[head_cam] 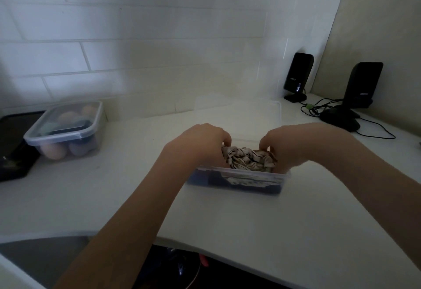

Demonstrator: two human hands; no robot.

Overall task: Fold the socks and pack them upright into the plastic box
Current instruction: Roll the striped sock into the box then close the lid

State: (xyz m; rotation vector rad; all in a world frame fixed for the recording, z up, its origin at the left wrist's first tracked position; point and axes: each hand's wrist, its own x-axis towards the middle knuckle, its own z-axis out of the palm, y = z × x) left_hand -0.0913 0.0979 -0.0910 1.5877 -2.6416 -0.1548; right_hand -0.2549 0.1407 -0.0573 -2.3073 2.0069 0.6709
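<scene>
A clear plastic box [237,180] stands on the white counter in front of me. Inside it sits a bundled beige sock with dark stripes [248,158], and darker cloth shows through the front wall. My left hand [200,142] is at the sock's left end with curled fingers on it. My right hand [293,145] grips the sock's right end the same way. Both hands reach down into the box, and their fingertips are hidden by the cloth.
The box's clear lid [239,115] lies flat behind it. A second lidded box [66,129] with rounded items stands at the left, beside a black tray [13,142]. Two black speakers [298,76] with cables stand at the back right. The counter's front edge curves near me.
</scene>
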